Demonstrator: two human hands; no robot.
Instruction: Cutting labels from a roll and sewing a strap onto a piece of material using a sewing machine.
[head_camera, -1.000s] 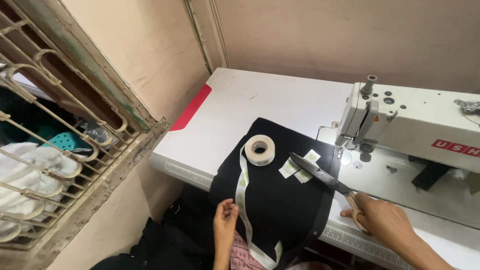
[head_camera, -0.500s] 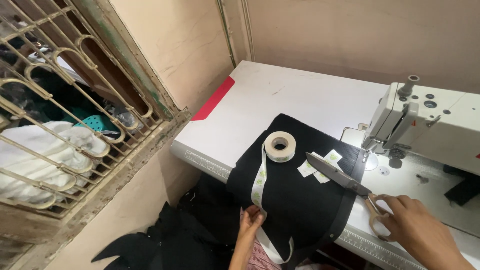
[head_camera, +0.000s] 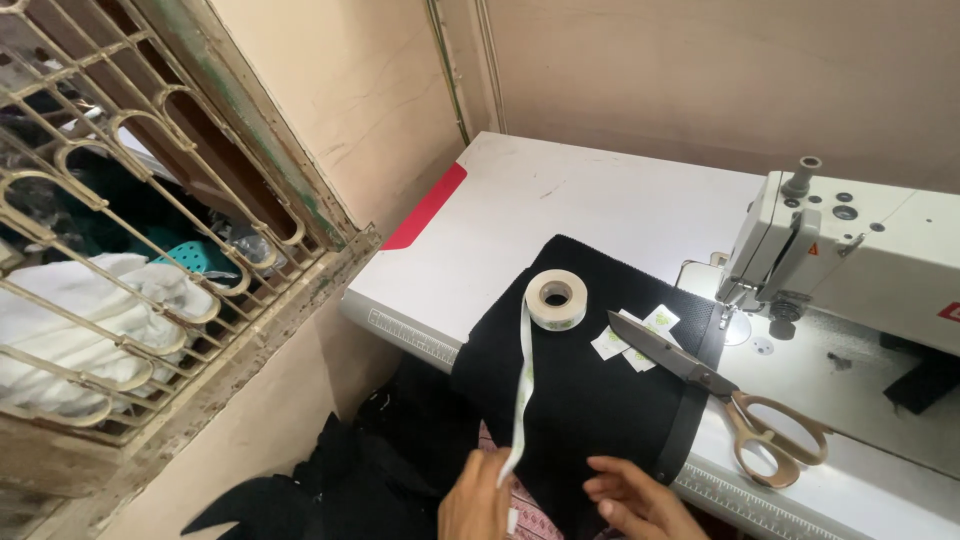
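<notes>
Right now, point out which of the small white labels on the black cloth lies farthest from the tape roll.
The label above the scissors' blade, toward the sewing machine. The other two lie below the blade, closer to the tape roll.

Left hand (head_camera: 478, 502) pinches white tape (head_camera: 523, 385); right hand (head_camera: 630, 496) touches black fabric (head_camera: 590, 400).

The black cloth (head_camera: 590, 400) looks matt and slightly napped, lying on a smooth, faintly glossy white table (head_camera: 560, 205). The tape roll (head_camera: 556, 298) and its loose strip (head_camera: 523, 400) look like thin matt woven ribbon or paper, while the scissors (head_camera: 720, 385) have dull grey metal blades and brassy, shinier handles. The sewing machine (head_camera: 860, 250) is smooth cream enamel with metal parts, and the window grille (head_camera: 130, 230) is rough, worn painted metal.
</notes>
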